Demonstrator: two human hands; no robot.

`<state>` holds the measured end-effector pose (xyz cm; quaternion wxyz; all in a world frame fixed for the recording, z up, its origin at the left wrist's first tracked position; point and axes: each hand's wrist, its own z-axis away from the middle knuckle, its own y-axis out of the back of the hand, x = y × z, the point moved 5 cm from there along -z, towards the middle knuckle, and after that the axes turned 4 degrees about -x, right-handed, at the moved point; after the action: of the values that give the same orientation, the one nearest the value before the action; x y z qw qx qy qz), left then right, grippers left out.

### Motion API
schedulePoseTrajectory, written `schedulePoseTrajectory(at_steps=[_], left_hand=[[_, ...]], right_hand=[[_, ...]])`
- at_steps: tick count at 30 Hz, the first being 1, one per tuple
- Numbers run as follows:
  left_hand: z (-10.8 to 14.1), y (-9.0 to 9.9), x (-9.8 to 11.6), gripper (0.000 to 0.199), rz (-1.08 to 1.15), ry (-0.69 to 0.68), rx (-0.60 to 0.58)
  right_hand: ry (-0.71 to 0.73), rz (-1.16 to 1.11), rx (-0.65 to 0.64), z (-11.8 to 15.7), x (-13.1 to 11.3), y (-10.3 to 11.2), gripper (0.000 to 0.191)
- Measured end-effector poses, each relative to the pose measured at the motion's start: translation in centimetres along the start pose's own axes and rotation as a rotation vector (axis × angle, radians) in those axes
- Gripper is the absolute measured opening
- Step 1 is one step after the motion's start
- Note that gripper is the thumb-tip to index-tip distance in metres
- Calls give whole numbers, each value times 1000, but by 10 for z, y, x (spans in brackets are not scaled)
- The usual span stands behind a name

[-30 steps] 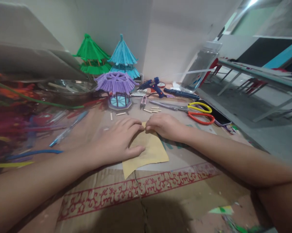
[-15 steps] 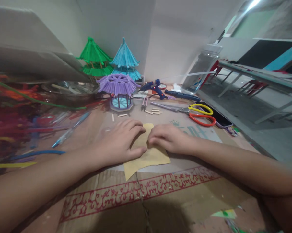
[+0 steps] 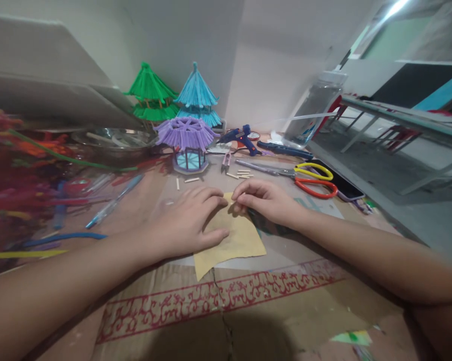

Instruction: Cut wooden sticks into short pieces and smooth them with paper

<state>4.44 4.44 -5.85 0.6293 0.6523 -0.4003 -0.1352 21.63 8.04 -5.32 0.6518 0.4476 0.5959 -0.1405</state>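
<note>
A yellow sheet (image 3: 237,238) lies on a pale sheet over the cardboard. My left hand (image 3: 191,218) rests on its left side, palm down, with thumb and fingers apart. Over the upper right part of the sheet, my right hand (image 3: 259,200) has its thumb and fingertips pinched together; whatever small thing they hold is too small to name. Short pale sticks (image 3: 244,174) lie just beyond my hands. Behind them stands a small pavilion with a purple roof (image 3: 187,134).
Scissors (image 3: 316,180), a phone (image 3: 342,183) and a blue glue gun (image 3: 243,138) lie at the back right. Green (image 3: 150,87) and blue (image 3: 197,90) pavilions stand by the wall. A metal bowl (image 3: 113,138), pens and colourful pipe cleaners (image 3: 18,175) fill the left.
My right hand has lifted slightly off the yellow sheet and turned, so its pinched fingertips now show. My left hand stays on the sheet. The view has shifted a little.
</note>
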Motion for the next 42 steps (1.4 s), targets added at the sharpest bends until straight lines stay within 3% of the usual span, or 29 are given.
schedulePoseTrajectory(at_steps=[3, 6, 9, 16, 24, 31, 36, 39, 42], left_hand=[[1, 3, 1, 39, 55, -34, 29], [1, 11, 4, 23, 59, -112, 155], [2, 17, 8, 22, 14, -201, 273], [4, 19, 13, 24, -8, -284, 367], [4, 20, 13, 25, 14, -280, 347], [2, 15, 12, 23, 19, -253, 261], [2, 12, 11, 20, 13, -199, 188], [3, 8, 9, 33, 28, -108, 83], [3, 5, 7, 38, 35, -57, 9]], right_hand=[[-63, -303, -90, -1, 2, -7, 16], [-77, -433, -125, -2, 1, -10, 25], [-92, -510, -130, -2, 0, -12, 26], [-122, -492, -106, -2, -3, -16, 18], [-116, -466, -101, -3, -2, -17, 14], [-73, -402, -136, 1, -12, -20, 10], [10, -134, -79, 4, -12, -15, 13], [53, 150, -40, 5, -13, -8, 15], [95, 350, -78, 5, -14, -6, 16]])
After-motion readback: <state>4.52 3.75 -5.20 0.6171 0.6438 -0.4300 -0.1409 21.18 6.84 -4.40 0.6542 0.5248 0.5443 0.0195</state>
